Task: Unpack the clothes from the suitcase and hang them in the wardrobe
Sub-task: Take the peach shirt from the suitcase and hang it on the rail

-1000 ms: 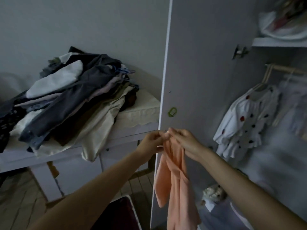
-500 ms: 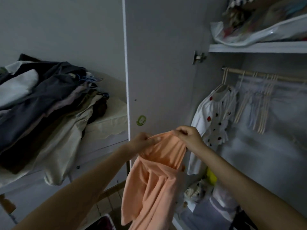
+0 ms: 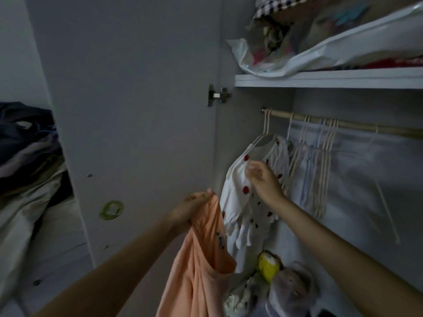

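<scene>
Right hand (image 3: 263,179) released peach garment (image 3: 201,259), now at spotted dress (image 3: 238,202), fingers loosely curled, grip unclear. Left hand (image 3: 192,208) grips garment alone; hanger fetch likely.

Dim, grey room. Pale wall (image 3: 13,53) at 10 o'clock, white table (image 3: 57,243) at 8 o'clock, white shelf (image 3: 320,80) at 2 o'clock, wooden rail (image 3: 357,126) beneath it.

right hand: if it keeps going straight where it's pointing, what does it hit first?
Most likely the white spotted garment on its hanger: the right hand reaches up-left, fingertips overlapping its shoulder in this view. Whether they already touch is unclear from depth.
</scene>
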